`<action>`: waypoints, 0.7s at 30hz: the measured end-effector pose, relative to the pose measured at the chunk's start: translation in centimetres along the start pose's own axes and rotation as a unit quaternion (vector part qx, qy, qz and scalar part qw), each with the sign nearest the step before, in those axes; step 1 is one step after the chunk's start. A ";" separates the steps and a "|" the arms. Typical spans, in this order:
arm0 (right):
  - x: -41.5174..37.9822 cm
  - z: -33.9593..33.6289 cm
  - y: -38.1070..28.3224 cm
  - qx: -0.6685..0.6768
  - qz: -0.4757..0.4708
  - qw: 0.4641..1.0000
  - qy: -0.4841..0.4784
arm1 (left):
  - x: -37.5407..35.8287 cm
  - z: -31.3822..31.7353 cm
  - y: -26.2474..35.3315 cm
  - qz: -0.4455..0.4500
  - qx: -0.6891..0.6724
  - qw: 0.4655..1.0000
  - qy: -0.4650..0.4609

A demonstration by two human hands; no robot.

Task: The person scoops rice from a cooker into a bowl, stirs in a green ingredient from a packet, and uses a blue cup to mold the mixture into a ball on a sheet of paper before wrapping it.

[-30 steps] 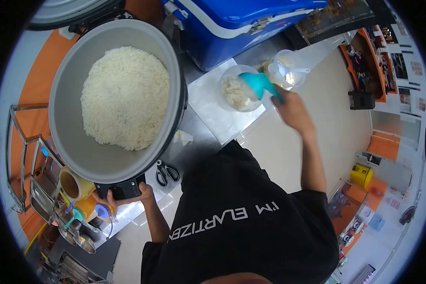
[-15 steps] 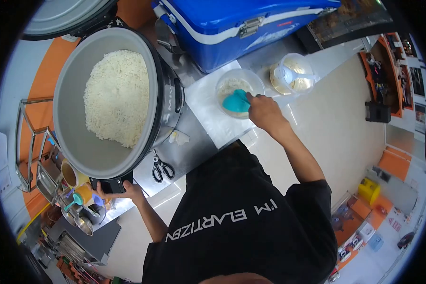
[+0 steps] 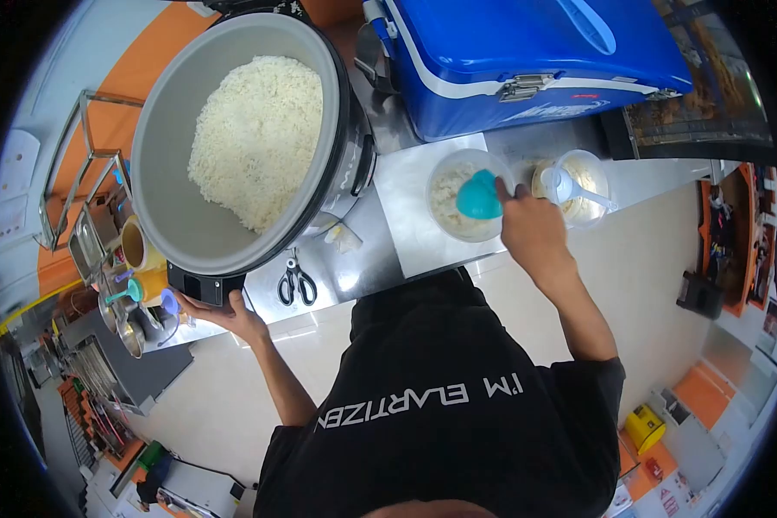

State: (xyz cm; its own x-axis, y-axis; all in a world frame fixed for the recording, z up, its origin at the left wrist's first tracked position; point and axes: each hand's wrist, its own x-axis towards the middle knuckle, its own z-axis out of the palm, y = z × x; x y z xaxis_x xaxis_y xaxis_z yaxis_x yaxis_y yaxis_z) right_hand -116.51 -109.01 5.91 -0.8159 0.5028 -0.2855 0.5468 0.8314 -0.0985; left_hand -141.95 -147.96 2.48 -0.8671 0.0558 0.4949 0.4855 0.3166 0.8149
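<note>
A large grey pot (image 3: 168, 186) of a cooker holds a heap of white rice (image 3: 255, 138). My left hand (image 3: 220, 315) rests with its fingers apart against the cooker's black front part (image 3: 200, 283). Farther right, my right hand (image 3: 531, 226) is closed on a turquoise scoop (image 3: 478, 197), which hangs over a clear round tub (image 3: 436, 226) with rice in it. Right of that tub is a second clear container (image 3: 597, 186) with a white ladle (image 3: 563, 186) in it.
A big blue cooler (image 3: 492, 52) stands behind the tubs. Black scissors (image 3: 296, 283) and a crumpled wrapper (image 3: 344, 238) lie on the steel counter (image 3: 337, 281). Jugs (image 3: 138, 246) stand at the left, near a metal rack (image 3: 82, 155).
The turquoise scoop has risen and tilted over the tub with my right hand. The camera view has shifted, with the pot and cooler now farther right in view. My left hand stays by the cooker.
</note>
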 end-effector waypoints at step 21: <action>3.8 5.2 2.4 0.005 -0.001 0.999 0.047 | -15.7 22.5 9.8 -0.618 -0.327 0.566 -0.436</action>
State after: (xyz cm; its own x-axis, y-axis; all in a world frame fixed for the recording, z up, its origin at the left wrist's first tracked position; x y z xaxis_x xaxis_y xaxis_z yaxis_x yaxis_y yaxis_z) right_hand -117.31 -106.36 -0.36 -0.8303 0.5223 -0.1946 0.5474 0.8299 -0.1083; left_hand -126.13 -124.42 -4.09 -0.1762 0.7112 -0.6806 -0.8631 0.2208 0.4542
